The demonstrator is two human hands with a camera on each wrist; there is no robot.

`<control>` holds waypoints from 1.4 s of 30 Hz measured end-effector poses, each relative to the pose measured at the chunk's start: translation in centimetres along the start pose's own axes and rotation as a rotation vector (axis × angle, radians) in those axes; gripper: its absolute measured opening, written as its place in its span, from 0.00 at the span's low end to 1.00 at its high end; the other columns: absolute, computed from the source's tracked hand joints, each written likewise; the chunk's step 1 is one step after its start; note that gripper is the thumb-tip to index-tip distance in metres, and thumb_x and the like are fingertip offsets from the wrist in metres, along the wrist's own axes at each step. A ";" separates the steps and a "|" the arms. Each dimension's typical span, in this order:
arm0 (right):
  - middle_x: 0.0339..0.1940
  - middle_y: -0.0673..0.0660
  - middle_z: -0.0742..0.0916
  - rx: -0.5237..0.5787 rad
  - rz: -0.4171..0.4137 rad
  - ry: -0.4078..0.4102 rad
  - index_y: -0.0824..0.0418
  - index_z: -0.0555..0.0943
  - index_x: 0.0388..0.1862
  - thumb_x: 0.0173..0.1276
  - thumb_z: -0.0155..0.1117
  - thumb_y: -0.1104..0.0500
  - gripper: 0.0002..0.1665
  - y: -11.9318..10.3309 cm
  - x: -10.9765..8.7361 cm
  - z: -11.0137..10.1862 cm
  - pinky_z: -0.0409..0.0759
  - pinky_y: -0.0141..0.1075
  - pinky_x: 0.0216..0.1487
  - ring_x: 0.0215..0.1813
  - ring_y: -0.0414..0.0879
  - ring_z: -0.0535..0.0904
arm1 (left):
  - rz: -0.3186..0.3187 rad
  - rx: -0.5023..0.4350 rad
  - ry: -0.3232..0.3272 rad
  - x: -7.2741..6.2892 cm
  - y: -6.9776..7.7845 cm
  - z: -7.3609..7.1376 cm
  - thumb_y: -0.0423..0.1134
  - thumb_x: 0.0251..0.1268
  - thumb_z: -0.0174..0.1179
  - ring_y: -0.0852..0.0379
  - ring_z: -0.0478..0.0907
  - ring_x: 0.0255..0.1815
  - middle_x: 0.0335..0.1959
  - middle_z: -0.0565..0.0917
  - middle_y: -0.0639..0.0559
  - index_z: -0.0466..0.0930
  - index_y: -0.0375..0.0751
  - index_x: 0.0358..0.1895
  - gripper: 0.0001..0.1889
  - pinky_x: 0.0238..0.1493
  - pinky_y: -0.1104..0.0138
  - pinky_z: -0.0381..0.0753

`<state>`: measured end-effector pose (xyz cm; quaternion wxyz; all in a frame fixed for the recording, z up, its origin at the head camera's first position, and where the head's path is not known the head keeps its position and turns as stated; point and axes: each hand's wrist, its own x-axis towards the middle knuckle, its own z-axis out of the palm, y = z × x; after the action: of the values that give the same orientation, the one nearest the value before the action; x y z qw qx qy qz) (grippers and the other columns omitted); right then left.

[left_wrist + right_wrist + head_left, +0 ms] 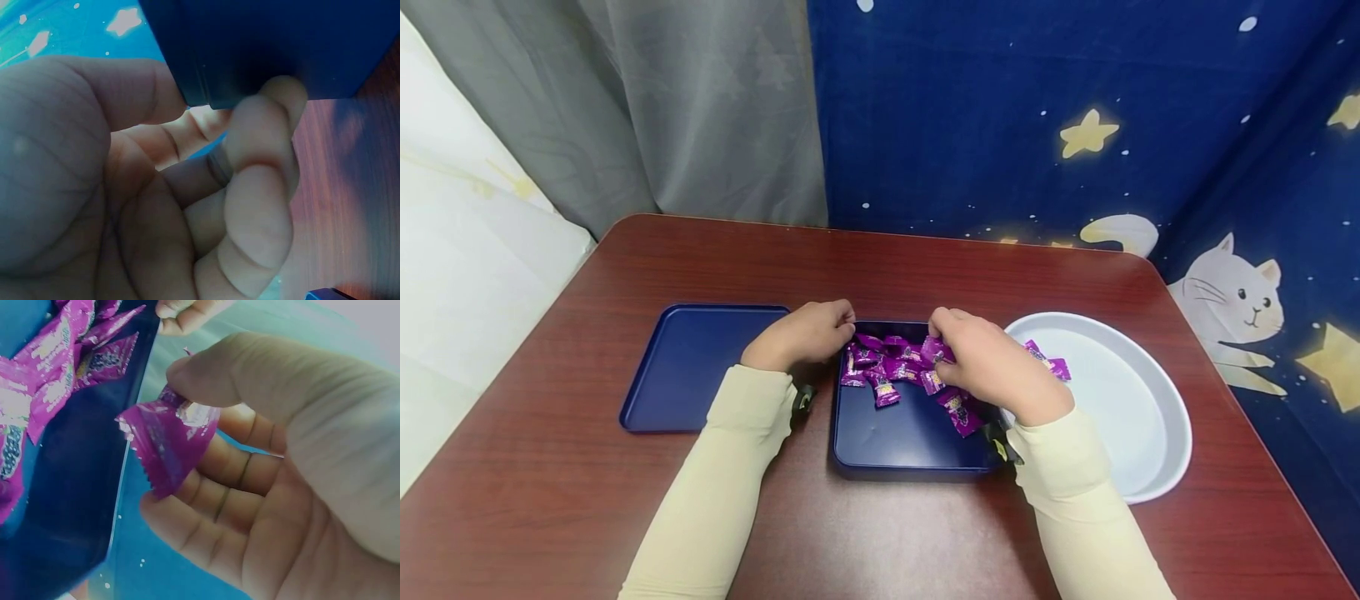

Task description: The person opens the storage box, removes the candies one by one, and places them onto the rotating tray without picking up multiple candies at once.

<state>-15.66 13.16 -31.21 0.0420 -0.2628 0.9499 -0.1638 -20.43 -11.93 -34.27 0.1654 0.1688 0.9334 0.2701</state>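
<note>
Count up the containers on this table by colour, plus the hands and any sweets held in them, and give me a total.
Blue containers: 2, the box and the tray
White containers: 1, the dish
Hands: 2, the left hand and the right hand
Held sweets: 1, the purple sweet
Total: 6

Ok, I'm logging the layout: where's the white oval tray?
In the head view, the white oval tray sits at the right of the table, beside the blue box, partly hidden by the right sleeve.
</note>
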 end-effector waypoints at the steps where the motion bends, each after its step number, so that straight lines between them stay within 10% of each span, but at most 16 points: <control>1: 0.34 0.52 0.79 0.006 0.005 0.000 0.58 0.72 0.42 0.59 0.73 0.64 0.18 0.1 -0.1 -0.1 0.78 0.41 0.43 0.37 0.47 0.76 | 0.001 0.000 0.000 0.0 0.0 0.0 0.39 0.78 0.47 0.53 0.72 0.29 0.28 0.73 0.48 0.72 0.42 0.42 0.07 0.33 0.61 0.71; 42: 0.31 0.57 0.76 0.090 0.321 -0.028 0.65 0.70 0.51 0.60 0.69 0.63 0.23 7.7 -4.2 -4.2 0.74 0.40 0.30 0.31 0.50 0.73 | -0.005 0.001 -0.002 0.2 -0.1 0.1 0.40 0.78 0.47 0.53 0.72 0.29 0.28 0.73 0.48 0.73 0.42 0.43 0.07 0.32 0.61 0.71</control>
<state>-16.53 22.78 -29.81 0.0928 -0.1079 0.9707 -0.1937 -20.57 -11.92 -34.43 0.1671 0.1668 0.9337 0.2691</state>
